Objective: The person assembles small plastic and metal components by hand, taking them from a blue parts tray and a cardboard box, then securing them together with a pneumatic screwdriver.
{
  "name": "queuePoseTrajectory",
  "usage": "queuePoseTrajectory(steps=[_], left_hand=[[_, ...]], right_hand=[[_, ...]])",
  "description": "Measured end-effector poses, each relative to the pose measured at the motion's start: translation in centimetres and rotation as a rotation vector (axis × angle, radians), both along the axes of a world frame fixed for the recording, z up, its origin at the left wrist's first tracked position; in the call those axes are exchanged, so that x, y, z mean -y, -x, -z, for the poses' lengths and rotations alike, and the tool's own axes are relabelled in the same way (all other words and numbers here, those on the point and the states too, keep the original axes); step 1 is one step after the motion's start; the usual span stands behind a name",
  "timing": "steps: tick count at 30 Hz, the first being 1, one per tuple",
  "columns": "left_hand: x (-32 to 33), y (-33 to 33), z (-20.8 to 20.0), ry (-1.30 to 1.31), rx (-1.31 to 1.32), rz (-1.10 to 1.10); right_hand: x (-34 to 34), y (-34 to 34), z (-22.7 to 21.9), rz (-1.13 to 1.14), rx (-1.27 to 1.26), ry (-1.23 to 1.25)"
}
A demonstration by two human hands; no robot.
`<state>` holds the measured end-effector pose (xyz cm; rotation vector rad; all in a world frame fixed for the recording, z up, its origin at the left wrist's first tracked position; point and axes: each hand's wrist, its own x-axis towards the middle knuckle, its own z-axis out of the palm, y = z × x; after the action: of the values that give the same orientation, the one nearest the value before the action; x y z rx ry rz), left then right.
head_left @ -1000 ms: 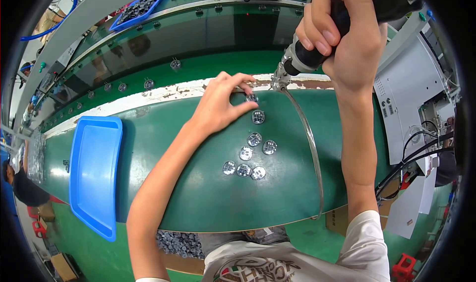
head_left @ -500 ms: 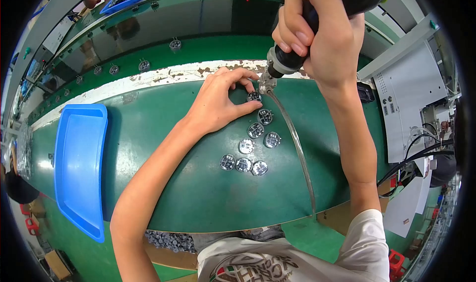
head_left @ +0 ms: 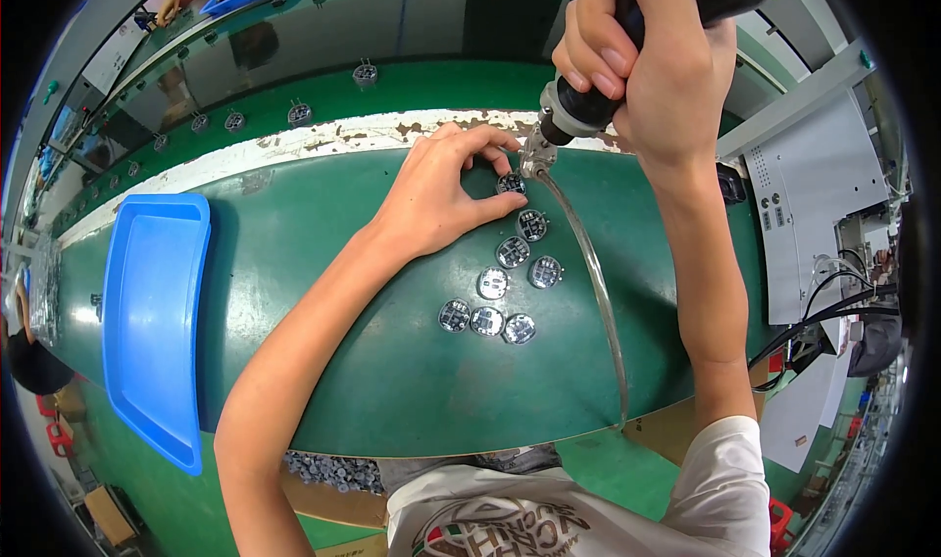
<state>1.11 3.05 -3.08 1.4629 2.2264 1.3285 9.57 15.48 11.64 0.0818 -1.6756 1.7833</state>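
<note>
My left hand (head_left: 421,196) reaches across the green tabletop, its thumb and fingers closed round the sides of a small round circuit module (head_left: 511,184). Above, my right hand (head_left: 676,101) is wrapped round a black electric screwdriver (head_left: 580,109), tilted so its metal nose (head_left: 535,153) comes down right beside that module. Whether the bit touches the module is hidden. A clear hose (head_left: 594,263) runs from the nose toward the table's near edge. Several more round circuit modules (head_left: 492,283) lie loosely grouped on the table, nearer to me than my left hand.
An elongated blue tray (head_left: 152,312) stands at the left. Beyond a chipped white ledge (head_left: 343,138), several modules (head_left: 299,114) sit on a green belt. A light grey equipment box (head_left: 814,194) with cables stands at the right. Far left, another person's hand (head_left: 172,6) shows near a filled blue tray.
The view has shifted slightly. Both hands keep the same hold, the left on the module and the right on the screwdriver, with its nose still beside the module.
</note>
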Motion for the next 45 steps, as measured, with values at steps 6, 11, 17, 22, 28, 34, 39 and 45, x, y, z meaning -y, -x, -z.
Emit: queuePoseTrajectory(steps=[6,11,17,22,28,34,39,45], left_hand=[[-0.2,-0.1,-0.2,0.014,0.006,0.007],[0.1,0.2,-0.2,0.013,0.011,0.01],[-0.2,0.3,0.0,-0.156,-0.326,0.071],[-0.5,-0.1,0.1,-0.059,-0.11,0.024],[-1.4,-0.2,1.1,-0.038,-0.223,-0.136],[-1.0,0.2,0.9,-0.052,-0.165,-0.021],[-1.1,0.2,0.3,-0.017,-0.113,0.008],[-1.0,0.2,0.2,0.01,-0.072,-0.004]], right_hand=[[-0.5,0.6,0.2,-0.014,0.014,-0.03],[-0.4,0.3,-0.1,-0.042,0.01,-0.073],[1.2,-2.1,-2.9,0.287,-0.047,-0.068],[1.5,-2.0,-3.3,0.289,-0.062,-0.051],[1.2,-1.7,-3.0,0.281,-0.102,-0.106],[0.7,-1.2,-2.2,0.168,-0.083,0.011],[0.0,-0.8,-1.3,0.08,-0.028,-0.032],[-0.4,0.0,-0.6,0.046,-0.023,-0.041]])
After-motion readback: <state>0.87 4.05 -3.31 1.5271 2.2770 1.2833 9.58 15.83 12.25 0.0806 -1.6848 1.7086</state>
